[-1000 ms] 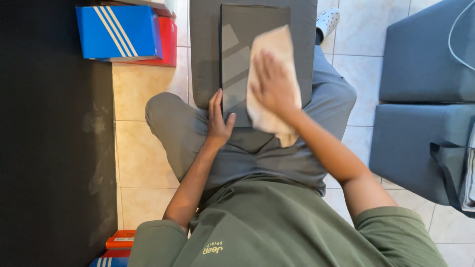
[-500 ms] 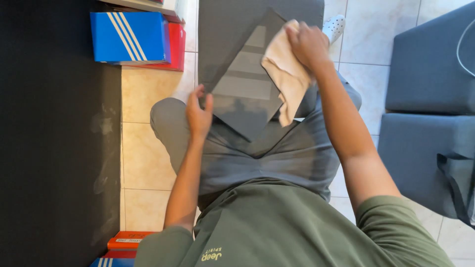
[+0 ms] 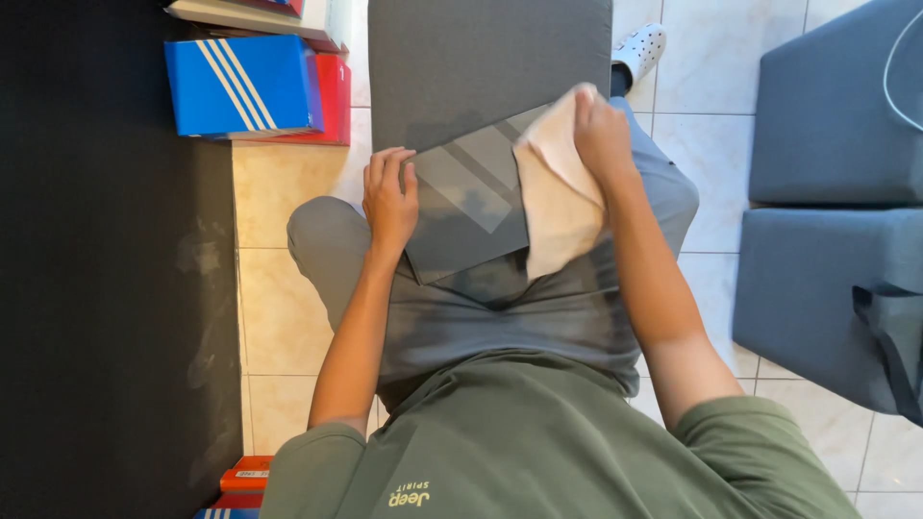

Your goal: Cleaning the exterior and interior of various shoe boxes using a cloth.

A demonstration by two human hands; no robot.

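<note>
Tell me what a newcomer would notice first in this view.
Centre frame, the dark grey box tilted on the person's lap: the left hand grips its left edge while the right hand presses a beige cloth against its right side. Upper left, a bright blue striped shoebox stands on the tiled floor against a red box.

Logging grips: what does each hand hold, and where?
Left hand holds the grey box by its left edge; right hand grips a cloth at its top.
</note>
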